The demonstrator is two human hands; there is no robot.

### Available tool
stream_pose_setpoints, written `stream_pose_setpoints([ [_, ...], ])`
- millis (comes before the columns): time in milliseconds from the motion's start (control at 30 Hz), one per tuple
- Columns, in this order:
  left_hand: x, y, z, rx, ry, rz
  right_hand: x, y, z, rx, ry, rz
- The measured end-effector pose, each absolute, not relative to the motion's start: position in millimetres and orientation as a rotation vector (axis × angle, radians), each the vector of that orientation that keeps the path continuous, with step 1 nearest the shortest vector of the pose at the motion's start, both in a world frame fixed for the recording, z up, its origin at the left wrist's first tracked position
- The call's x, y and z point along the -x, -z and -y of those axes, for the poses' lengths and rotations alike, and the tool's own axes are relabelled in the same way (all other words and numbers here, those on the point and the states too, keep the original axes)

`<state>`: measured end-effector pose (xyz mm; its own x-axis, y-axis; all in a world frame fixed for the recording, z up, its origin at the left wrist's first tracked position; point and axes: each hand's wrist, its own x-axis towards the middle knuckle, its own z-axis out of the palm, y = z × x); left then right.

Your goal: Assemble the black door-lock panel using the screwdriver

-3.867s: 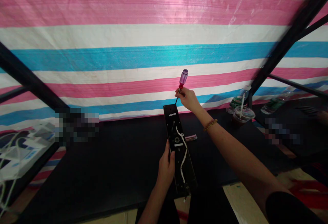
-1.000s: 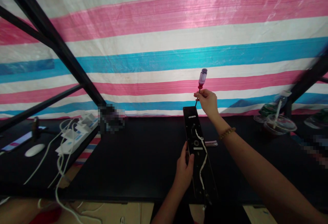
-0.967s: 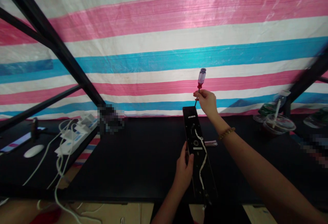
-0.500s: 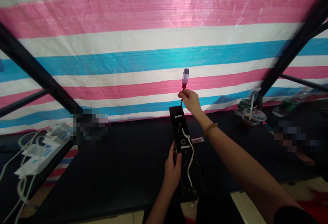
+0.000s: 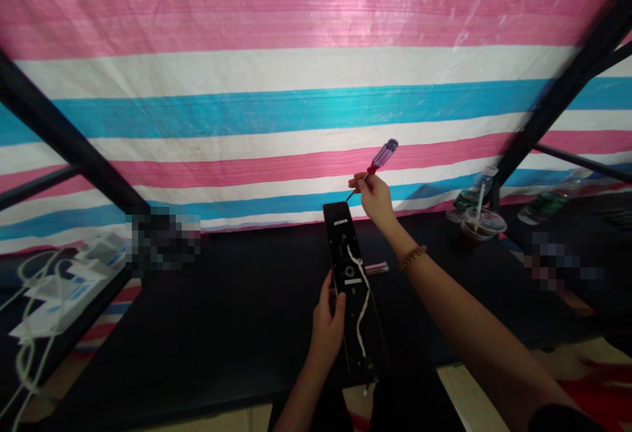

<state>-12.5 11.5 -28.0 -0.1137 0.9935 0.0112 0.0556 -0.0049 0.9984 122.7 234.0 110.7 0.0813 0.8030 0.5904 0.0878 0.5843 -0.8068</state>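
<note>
My left hand (image 5: pixel 328 320) grips the left edge of a long black panel (image 5: pixel 340 238), thumb on its face and fingers at its side. A white cable (image 5: pixel 363 313) runs down the panel to a small connector at its near end. In my right hand (image 5: pixel 374 195) is a screwdriver (image 5: pixel 384 154) with a clear purple handle and red collar, pinched by its shaft. The handle leans up to the right, and the tip is at the panel's far right corner; whether it touches a screw is too small to tell.
On the black table (image 5: pixel 222 326), a small packet (image 5: pixel 378 267) lies right of the panel. A lidded cup (image 5: pixel 481 224) with a straw and two plastic bottles (image 5: pixel 553 198) stand or lie at right. White boxes (image 5: pixel 74 294) with cables are at left. A striped sheet (image 5: pixel 247 109) hangs behind.
The screwdriver has tilted from nearly upright to leaning right, with my right hand turning along. My left hand keeps its hold on the panel. The view has shifted slightly.
</note>
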Motion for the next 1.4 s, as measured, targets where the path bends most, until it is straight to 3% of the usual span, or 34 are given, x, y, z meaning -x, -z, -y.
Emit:
stream_pose_setpoints([
  [1400, 11, 25, -12, -1.182, -1.291, -1.294, -118, -116, -243, 0.904, -0.612, 1.593],
])
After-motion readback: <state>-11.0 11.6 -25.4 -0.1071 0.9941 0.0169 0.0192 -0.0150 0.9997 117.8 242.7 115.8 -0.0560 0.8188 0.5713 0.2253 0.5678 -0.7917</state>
